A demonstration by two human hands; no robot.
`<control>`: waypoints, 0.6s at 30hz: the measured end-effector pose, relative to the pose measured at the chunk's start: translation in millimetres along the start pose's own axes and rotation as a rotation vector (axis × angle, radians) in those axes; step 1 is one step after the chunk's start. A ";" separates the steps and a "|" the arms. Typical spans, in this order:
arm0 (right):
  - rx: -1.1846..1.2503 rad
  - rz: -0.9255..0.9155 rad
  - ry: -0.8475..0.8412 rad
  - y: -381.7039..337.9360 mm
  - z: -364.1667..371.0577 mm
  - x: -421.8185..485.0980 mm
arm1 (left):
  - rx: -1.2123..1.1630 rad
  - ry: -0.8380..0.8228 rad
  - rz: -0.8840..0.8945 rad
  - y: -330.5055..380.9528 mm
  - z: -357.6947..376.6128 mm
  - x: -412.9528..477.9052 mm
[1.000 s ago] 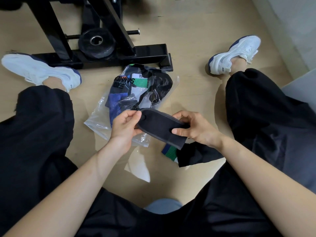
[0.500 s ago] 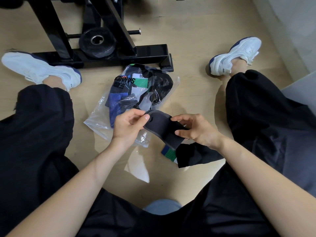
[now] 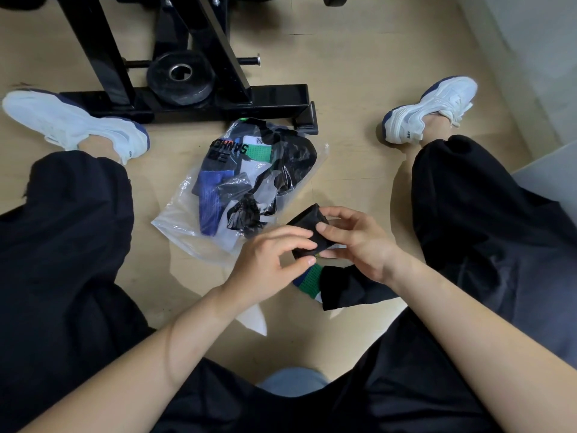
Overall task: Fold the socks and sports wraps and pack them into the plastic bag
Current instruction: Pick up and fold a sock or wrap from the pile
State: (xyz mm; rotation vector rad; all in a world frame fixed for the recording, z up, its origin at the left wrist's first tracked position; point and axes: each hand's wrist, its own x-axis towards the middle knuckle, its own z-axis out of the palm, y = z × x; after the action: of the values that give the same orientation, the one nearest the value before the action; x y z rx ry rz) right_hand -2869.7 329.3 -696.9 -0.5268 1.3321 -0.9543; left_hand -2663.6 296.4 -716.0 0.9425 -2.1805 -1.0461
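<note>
head view, from left across: the plastic bag [image 3: 184, 226] lies flat on the wood floor [image 3: 359, 170] between the person's legs. it is already bulging with folded socks [image 3: 215, 198] in blue, green, white and black. its loose clear end trails toward the person, probably so the next piece can slide straight in.

just right of it, the left hand [image 3: 268, 260] hovers above the floor, fingers curled over and thumb under the near end of the black sports wrap [image 3: 307, 228], pinching it. the wrap is bunched into a short thick bundle, raised off the floor between both hands, near the bag's right edge but not in it. its long axis runs roughly away from the person, far end pointing toward the black gym frame [image 3: 274, 98]. how many layers it has i cannot tell.

the right hand [image 3: 359, 242] clamps the other side, thumb pressed on top and fingers underneath, likely keeping the fold from springing open. under that wrist a green-banded sock [image 3: 310, 276] and a black cloth [image 3: 349, 287] lie on the floor, not yet packed.
</note>
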 end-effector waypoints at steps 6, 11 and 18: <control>-0.216 -0.131 -0.003 1.0 1.6 0.0 | -0.066 -0.058 -0.065 -6.3 -17.0 0.2; -0.291 -0.214 -0.103 1.1 7.1 0.4 | -0.258 -0.076 -0.413 -16.2 -27.5 8.2; -0.453 -0.317 -0.215 7.7 19.3 5.0 | -0.295 -0.217 -0.408 -12.2 -34.1 10.7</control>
State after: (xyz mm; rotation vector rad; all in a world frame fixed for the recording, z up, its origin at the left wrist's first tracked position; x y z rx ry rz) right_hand -2849.2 325.6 -702.0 -1.1831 1.2914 -0.8182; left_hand -2641.6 267.6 -705.3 1.2063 -1.9600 -1.6798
